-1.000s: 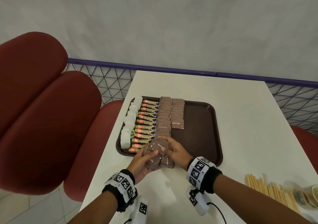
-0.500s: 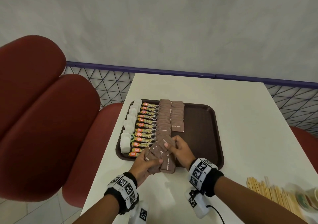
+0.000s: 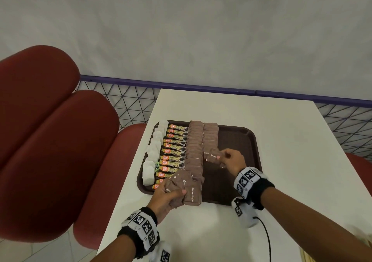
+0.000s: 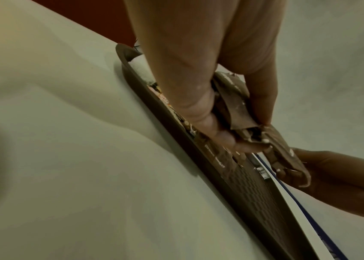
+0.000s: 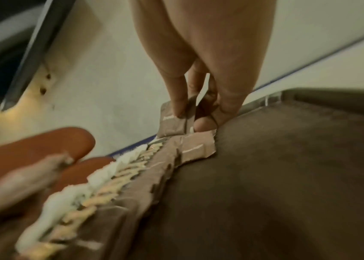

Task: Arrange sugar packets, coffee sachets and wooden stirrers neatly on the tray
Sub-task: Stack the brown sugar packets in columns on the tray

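Tray (image 3: 237, 140), dark brown, set on a white table (image 3: 281, 140) with four columns of packets filling its 9 o'clock half. From the 9 o'clock rim inward: white packets (image 3: 154, 151), orange-and-black coffee sachets (image 3: 174, 153) marked "Granules", a long column of brown sugar packets (image 3: 194, 140), then a shorter brown column (image 3: 210, 134) reaching from the 12 o'clock rim only to about mid-tray. Bare tray floor across the 3 o'clock half.

Left hand (image 3: 167, 197) over the tray's 6 o'clock rim, fingers and thumb curled tight round a fanned stack of brown sugar packets (image 3: 187, 189); in the left wrist view, thumb (image 4: 263, 98) pressed on top, fingers (image 4: 201, 119) wrapped beneath, stack (image 4: 234, 105) crumpled between them.

Right hand (image 3: 231, 160) near tray centre, at the 6 o'clock end of the shorter column, pinching a single brown packet (image 3: 213, 157). Right wrist view: packet (image 5: 175, 121) tilted up on edge between thumb (image 5: 205, 124) and fingertips (image 5: 177, 105), its lower edge just above or touching the last laid packet (image 5: 195, 149); cannot tell which.

Red padded seats (image 3: 50, 140) at 9 o'clock of the table. Purple rail (image 3: 201, 87) with wire mesh along the 12 o'clock edge. Pale wooden sticks (image 3: 306, 253), barely visible, at the frame's lower right corner.
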